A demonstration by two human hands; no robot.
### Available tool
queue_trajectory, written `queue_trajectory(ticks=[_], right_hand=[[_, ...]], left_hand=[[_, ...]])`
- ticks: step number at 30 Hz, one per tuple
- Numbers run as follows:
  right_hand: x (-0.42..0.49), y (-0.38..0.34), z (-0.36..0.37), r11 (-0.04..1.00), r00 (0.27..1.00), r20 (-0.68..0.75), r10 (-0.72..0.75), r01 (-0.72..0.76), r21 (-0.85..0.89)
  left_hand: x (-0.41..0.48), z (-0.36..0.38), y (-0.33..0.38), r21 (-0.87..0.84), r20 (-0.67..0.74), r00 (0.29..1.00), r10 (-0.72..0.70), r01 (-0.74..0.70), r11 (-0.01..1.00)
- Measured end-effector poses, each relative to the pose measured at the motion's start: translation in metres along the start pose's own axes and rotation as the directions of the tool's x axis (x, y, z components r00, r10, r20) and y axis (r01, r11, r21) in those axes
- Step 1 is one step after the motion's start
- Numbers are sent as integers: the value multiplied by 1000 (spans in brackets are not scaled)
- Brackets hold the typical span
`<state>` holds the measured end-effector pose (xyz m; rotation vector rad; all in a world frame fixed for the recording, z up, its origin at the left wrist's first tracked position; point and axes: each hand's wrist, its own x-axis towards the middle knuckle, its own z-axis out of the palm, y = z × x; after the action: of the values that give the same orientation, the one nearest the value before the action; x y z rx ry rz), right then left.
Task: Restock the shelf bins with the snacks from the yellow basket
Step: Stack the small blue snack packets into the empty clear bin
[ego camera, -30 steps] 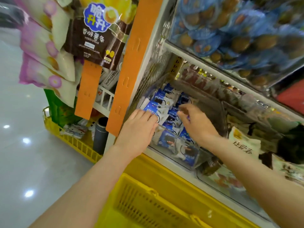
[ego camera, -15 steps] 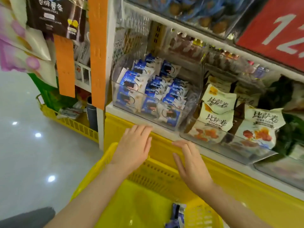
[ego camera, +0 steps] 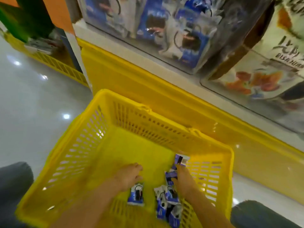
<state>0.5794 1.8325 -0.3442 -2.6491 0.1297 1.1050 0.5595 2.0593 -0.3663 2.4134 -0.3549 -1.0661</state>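
1. Both hands are down in the basket (ego camera: 79, 145) to fetch more packets (ego camera: 167, 199), which are heaped at its 5 o'clock corner. The bin (ego camera: 164, 38) waits at 12 o'clock.
2. The left hand (ego camera: 130, 176) curls over one packet, but blur hides whether it grips. The right hand (ego camera: 182, 180) lies stretched, fingers touching another.
3. Half a second ago both hovered flat above the rim.

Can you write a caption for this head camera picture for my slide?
Left hand and right hand reach into a yellow basket among blue snack packs, below a clear shelf bin.
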Motion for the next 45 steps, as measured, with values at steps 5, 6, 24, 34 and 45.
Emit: queue_trajectory(ticks=[5,6,24,34,45], right_hand=[[11,11,12,996,999,23,35,-32,-89],[13,11,13,995,998,28,48,-45,-85],[-13,-33,-13,872,990,-138,-7,74,484],[-66,-85,-55,816,699,-522,-490,578,9],[-115,-106,-85,700,866,-471,-165,439,563]], left_hand=[[14,43,-3,23,128,992,19,-22,999],[16,49,-3,25,134,991,19,-23,999],[2,2,10,-853,-12,921,-389,194,485],[-41,-55,56,-935,25,948,-318,-90,-344],[-86,-104,83,-898,-330,899,-286,-393,-198]])
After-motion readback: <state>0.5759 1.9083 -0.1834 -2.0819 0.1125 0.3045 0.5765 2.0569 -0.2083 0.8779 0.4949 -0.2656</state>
